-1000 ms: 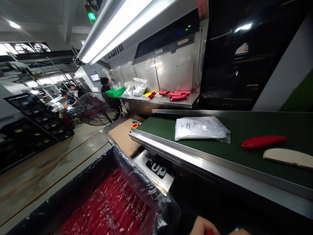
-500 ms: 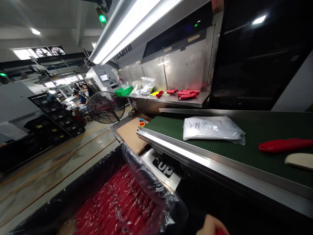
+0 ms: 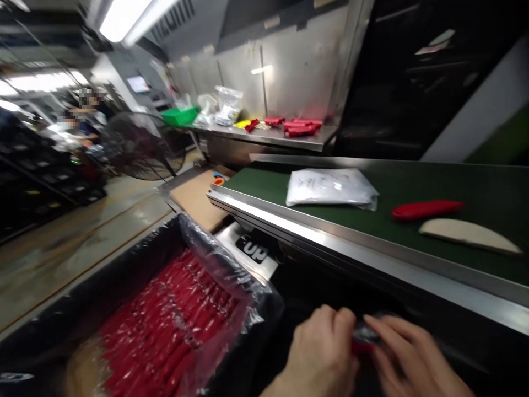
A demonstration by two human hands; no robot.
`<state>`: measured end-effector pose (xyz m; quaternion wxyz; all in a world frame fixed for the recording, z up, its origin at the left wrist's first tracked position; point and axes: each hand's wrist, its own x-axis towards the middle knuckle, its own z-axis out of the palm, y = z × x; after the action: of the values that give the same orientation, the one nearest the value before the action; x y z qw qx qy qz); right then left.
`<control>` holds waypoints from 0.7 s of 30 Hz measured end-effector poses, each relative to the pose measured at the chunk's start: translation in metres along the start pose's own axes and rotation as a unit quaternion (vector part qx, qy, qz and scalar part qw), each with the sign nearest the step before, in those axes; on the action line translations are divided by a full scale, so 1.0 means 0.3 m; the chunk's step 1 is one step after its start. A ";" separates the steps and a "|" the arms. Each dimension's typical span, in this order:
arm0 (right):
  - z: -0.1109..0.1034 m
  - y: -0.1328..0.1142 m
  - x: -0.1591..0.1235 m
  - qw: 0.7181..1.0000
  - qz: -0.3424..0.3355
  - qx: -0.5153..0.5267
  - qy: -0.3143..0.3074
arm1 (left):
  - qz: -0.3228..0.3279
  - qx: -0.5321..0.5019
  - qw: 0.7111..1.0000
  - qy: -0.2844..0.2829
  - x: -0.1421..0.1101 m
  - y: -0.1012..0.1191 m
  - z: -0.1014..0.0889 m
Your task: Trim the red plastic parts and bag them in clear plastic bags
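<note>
Below the conveyor's steel edge (image 3: 372, 251), low in view, your left hand (image 3: 322, 353) and right hand (image 3: 407, 355) meet around a small red part (image 3: 361, 347) with something shiny on it; blur hides whether the fingers are closed on it. Just left of your hands sits a plastic-lined bin (image 3: 231, 264) of bagged red pieces (image 3: 173, 325). On the green belt (image 3: 413, 184) lie a clear bag (image 3: 330, 187), a red handle (image 3: 425, 209) and a beige piece (image 3: 469, 236).

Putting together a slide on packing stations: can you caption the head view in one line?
Both hands, left hand and right hand, pinch a small red piece beside a lined bin of red parts.
</note>
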<state>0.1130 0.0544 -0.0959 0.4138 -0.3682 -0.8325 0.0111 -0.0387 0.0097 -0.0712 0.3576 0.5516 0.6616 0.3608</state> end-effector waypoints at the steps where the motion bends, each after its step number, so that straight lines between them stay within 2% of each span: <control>1: -0.027 -0.022 0.023 1.000 0.015 0.011 -0.018 | -0.002 -0.020 1.000 0.007 0.007 0.006 -0.013; 4: -0.070 -0.069 0.097 0.990 0.108 0.079 -0.036 | -0.024 -0.077 0.997 0.014 0.030 0.015 -0.047; 7: -0.102 -0.089 0.153 0.967 0.184 0.150 -0.091 | -0.024 -0.066 0.997 0.016 0.042 0.017 -0.072; 9: -0.128 -0.101 0.178 0.958 0.174 0.188 -0.130 | 0.000 -0.043 0.999 -0.004 0.039 0.014 -0.080; 12: -0.158 -0.114 0.199 0.941 0.150 0.204 -0.227 | 0.055 -0.008 0.998 -0.042 0.023 0.004 -0.073; 14: -0.165 -0.110 0.207 0.919 0.159 0.217 -0.288 | 0.092 0.023 0.995 -0.040 0.008 -0.002 -0.062; 17: -0.170 -0.091 0.217 0.886 0.178 0.260 -0.339 | 0.133 0.059 0.989 -0.031 -0.012 -0.004 -0.047; 19: -0.182 -0.080 0.220 0.874 0.198 0.285 -0.341 | 0.141 0.071 0.987 -0.029 -0.020 -0.001 -0.045; 21: -0.212 -0.071 0.215 0.896 0.232 0.275 -0.261 | 0.118 0.070 0.991 -0.009 -0.020 0.001 -0.051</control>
<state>0.1195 0.0607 -0.0032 0.2524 -0.4063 -0.7652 0.4308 -0.0512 0.0026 -0.0630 0.2794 0.6526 0.6122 0.3482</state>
